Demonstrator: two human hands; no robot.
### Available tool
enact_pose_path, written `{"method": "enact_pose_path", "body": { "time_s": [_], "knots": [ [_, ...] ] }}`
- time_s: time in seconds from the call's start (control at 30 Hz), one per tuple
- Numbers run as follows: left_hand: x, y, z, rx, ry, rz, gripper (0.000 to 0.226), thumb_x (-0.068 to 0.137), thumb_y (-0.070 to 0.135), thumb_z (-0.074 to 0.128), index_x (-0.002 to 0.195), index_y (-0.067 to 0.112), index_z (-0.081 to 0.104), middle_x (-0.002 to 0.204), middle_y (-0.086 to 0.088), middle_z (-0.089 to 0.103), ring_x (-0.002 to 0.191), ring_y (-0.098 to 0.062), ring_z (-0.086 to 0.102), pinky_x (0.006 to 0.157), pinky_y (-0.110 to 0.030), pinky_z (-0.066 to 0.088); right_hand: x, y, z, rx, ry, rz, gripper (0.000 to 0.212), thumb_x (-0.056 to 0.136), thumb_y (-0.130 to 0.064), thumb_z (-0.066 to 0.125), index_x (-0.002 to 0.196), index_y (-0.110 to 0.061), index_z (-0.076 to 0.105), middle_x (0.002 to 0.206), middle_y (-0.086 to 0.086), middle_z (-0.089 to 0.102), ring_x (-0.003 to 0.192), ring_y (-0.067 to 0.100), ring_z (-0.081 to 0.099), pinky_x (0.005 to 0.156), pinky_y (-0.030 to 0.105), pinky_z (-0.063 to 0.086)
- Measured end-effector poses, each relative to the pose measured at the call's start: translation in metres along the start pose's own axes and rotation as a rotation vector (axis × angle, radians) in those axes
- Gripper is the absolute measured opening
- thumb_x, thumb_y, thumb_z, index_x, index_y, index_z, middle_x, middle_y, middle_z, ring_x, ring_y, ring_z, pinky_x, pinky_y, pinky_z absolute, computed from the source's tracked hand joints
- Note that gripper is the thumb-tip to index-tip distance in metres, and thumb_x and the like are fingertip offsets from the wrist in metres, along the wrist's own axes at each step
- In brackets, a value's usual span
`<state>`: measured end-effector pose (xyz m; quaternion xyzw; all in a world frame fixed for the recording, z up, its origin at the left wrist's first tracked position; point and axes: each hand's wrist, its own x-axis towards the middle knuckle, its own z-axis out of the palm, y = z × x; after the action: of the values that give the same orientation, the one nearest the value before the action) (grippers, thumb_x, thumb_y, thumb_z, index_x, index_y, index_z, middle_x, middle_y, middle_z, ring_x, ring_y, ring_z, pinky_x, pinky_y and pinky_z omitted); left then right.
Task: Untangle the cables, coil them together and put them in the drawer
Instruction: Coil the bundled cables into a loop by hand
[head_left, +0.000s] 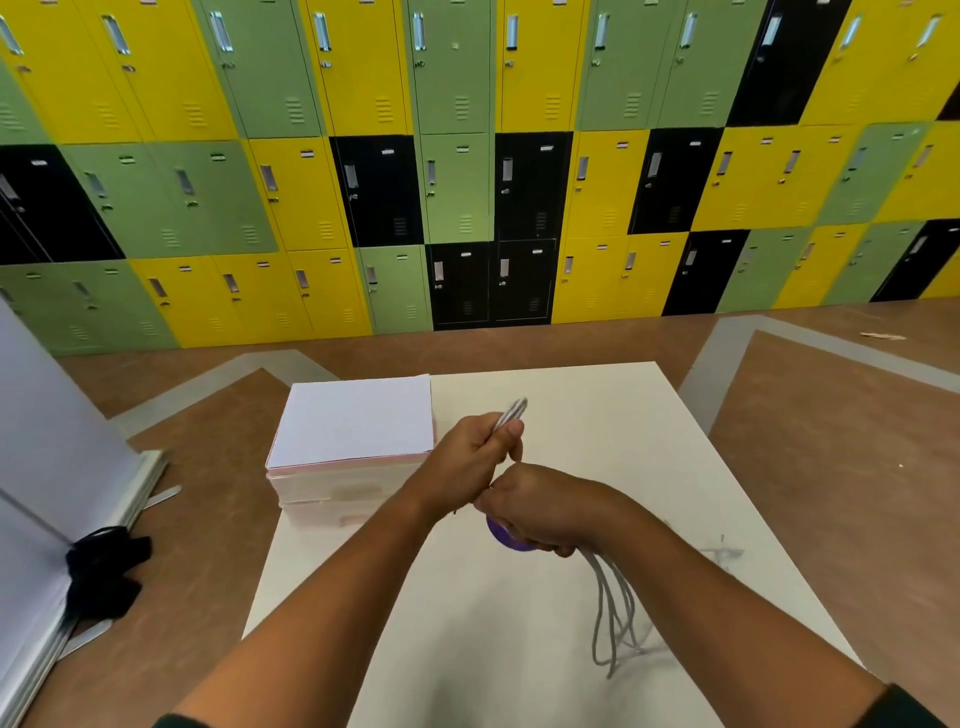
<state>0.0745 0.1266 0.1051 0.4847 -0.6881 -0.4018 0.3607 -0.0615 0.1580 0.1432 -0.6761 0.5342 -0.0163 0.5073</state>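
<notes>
Grey cables (615, 618) hang in several loops below my right hand (545, 506) over the white table (597, 415). That hand is closed around the bundle, and a purple object (506, 535) shows under its fingers. My left hand (475, 457) pinches the upper end of the cables (511, 413), which sticks up past my thumb. The two hands touch above the table's middle. A small pink-and-white drawer unit (345, 467) with a white top stands on the table's left far corner, its drawers shut.
A wall of yellow, green and black lockers (467, 182) stands beyond the table. A white panel (47, 441) leans at the left with a black cloth (104, 566) at its foot. Brown floor surrounds the table.
</notes>
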Motion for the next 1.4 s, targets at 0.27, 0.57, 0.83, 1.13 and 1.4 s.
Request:
{"method": "enact_pose_path", "body": {
  "time_s": [0.27,0.57,0.83,1.13,1.4],
  "knots": [
    [-0.007,0.000,-0.006,-0.170,-0.211,-0.097,0.041,0.103,0.037,0.045,0.073,0.014,0.060,0.061,0.007,0.059,0.060,-0.006,0.057,0.061,-0.021,0.044,-0.006,-0.006,-0.016,0.006,-0.062,-0.024,0.032,0.096,-0.029,0.046,0.067,-0.018,0.041,0.056,0.001,0.035,0.046,0.013,0.027,0.046,0.024,0.023],
    [-0.006,-0.005,-0.006,-0.172,-0.067,-0.118,0.047,0.104,0.038,0.045,0.063,0.015,0.047,0.052,0.007,0.044,0.051,-0.009,0.039,0.054,-0.019,0.035,-0.003,-0.009,-0.010,0.000,-0.200,0.006,0.038,0.097,-0.035,0.043,0.063,-0.021,0.033,0.053,-0.002,0.026,0.045,0.014,0.018,0.048,0.026,0.013],
    [-0.015,-0.004,-0.005,-0.560,-0.070,-0.237,0.040,0.099,0.015,0.047,0.062,0.009,0.062,0.049,-0.005,0.051,0.044,-0.014,0.049,0.051,-0.025,0.043,-0.008,-0.021,-0.037,0.024,-0.041,-0.106,0.037,0.101,-0.032,0.044,0.068,-0.017,0.044,0.053,0.006,0.040,0.042,0.013,0.021,0.042,0.021,0.020],
    [-0.012,-0.002,-0.010,-1.043,-0.434,-0.453,0.057,0.102,0.058,0.032,0.068,0.013,0.041,0.047,0.003,0.024,0.036,-0.010,0.014,0.046,-0.024,0.018,0.013,-0.020,-0.056,-0.077,0.273,-0.240,0.040,0.091,-0.045,0.066,0.077,-0.007,0.066,0.058,0.004,0.046,0.047,0.014,0.035,0.043,0.025,0.029],
    [-0.014,0.003,-0.018,-1.094,-0.395,-0.504,0.052,0.096,0.054,0.045,0.060,0.019,0.036,0.044,0.007,0.025,0.034,-0.007,0.012,0.039,-0.016,0.021,0.026,0.001,-0.050,-0.090,0.409,-0.430,0.020,0.092,-0.047,0.064,0.094,-0.027,0.068,0.081,-0.005,0.064,0.076,0.013,0.059,0.072,0.036,0.050]
  ]
}}
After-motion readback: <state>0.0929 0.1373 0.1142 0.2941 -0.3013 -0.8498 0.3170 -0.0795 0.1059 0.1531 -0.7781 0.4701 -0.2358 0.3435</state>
